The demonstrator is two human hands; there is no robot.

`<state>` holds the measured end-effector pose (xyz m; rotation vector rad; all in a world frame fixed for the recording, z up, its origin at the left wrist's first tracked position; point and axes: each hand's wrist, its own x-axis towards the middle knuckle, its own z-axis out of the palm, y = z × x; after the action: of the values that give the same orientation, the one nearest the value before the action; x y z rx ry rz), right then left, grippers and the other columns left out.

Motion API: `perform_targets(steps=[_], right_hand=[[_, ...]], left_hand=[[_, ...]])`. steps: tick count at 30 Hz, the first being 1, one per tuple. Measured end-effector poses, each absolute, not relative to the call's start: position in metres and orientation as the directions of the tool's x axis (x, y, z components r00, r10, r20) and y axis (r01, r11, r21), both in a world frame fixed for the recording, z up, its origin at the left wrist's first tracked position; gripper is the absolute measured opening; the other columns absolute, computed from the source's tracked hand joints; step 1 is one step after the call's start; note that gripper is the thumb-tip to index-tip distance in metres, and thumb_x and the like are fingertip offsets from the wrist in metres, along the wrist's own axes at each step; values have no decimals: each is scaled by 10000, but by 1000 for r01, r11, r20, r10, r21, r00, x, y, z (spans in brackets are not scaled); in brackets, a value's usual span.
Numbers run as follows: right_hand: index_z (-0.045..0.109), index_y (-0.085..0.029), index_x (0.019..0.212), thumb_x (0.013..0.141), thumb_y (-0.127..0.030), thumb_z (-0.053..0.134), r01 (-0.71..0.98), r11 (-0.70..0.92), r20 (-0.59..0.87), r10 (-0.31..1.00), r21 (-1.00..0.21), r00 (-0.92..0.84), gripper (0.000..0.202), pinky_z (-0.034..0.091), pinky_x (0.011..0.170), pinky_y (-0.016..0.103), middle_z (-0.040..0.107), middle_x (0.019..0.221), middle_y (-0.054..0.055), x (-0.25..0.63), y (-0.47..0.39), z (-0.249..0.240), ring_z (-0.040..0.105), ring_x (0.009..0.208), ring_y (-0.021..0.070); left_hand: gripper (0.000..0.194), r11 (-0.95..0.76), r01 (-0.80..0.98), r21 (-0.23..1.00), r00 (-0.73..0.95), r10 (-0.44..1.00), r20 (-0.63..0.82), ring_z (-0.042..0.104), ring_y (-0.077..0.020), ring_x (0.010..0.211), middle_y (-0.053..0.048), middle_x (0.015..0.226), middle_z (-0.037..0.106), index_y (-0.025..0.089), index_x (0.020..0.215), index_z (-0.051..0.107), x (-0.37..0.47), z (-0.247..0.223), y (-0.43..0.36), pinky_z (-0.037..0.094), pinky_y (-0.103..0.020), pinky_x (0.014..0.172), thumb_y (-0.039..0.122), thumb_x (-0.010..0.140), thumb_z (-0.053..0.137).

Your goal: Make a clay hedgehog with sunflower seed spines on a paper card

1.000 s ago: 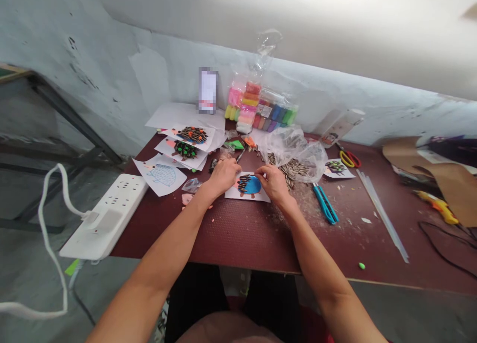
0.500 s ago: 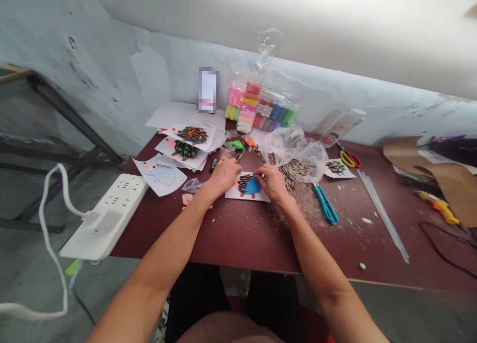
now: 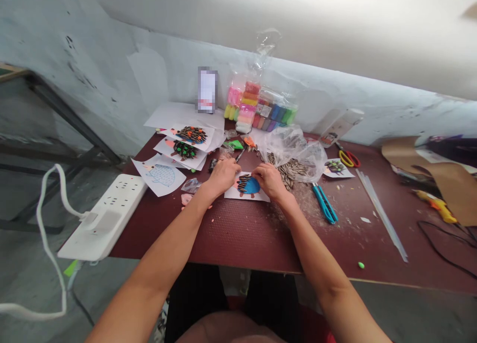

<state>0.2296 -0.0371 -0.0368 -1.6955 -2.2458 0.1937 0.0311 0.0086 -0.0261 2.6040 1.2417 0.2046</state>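
Observation:
A small white paper card (image 3: 247,198) lies in front of me with a hedgehog figure on it. Its body is blue clay (image 3: 254,185), and striped sunflower seeds (image 3: 244,184) stick in rows on the left part. My left hand (image 3: 224,175) rests at the card's upper left corner, fingers curled together on its edge. At the upper right of the blue clay, my right hand (image 3: 271,179) is closed in a pinch; whatever its fingertips hold is hidden. Beside that hand a heap of sunflower seeds (image 3: 294,170) spills from a clear plastic bag (image 3: 315,157).
Finished hedgehog cards (image 3: 186,150) and a drawn hedgehog sheet (image 3: 159,175) lie left, by a power strip (image 3: 108,214). Colored clay packs (image 3: 261,109) stand behind. Rightward are a teal-handled cutter (image 3: 325,204), scissors (image 3: 349,159), clear glue sticks (image 3: 382,214) and a yellow glue gun (image 3: 436,205).
My right fingers have shifted slightly at the upper right of the blue clay. The left hand stays at the card's corner; the whole view has drifted a little.

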Motion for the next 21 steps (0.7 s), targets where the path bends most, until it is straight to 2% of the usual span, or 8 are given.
perform_targets(steps=[5,10,14,18,21], right_hand=[[785,-186,868,965,-144,598,900,296,179,952,-321,-249,215,456,873,318,719,868,75,231,-37,-39,611,898,210],[804,-181,1023,977,-179,587,882,275,211,955,-383,-206,221,479,893,314,735,996,101,238,-40,-39,642,960,211],[798,-159,1092,994,-181,517,914,164,224,971,-370,-84,298,484,924,329,744,1047,128,247,-39,-39,662,994,234],[734,-136,1253,988,-158,485,942,47,263,964,-333,45,364,479,970,367,740,1169,161,256,-32,-39,656,1068,270],[706,-129,1305,980,-146,494,956,-2,279,956,-294,88,389,474,978,380,732,1214,172,257,-20,-36,650,1094,283]], left_hand=[[380,-609,745,273,629,777,16,673,-264,1057,-141,1130,709,166,1131,804,31,-26,8,505,-379,919,123,973,461],[372,-603,750,271,625,781,7,676,-260,1090,-134,1148,715,180,1148,803,31,-24,8,512,-372,946,126,971,479],[373,-601,745,290,623,782,18,679,-261,1077,-136,1142,715,178,1139,806,31,-26,9,514,-374,944,123,963,482],[377,-603,738,302,625,780,30,670,-258,1073,-131,1139,711,184,1133,805,31,-33,12,505,-376,938,110,951,484],[370,-600,741,302,619,784,40,667,-252,1068,-124,1140,710,194,1131,805,32,-37,13,504,-369,920,108,950,494]])
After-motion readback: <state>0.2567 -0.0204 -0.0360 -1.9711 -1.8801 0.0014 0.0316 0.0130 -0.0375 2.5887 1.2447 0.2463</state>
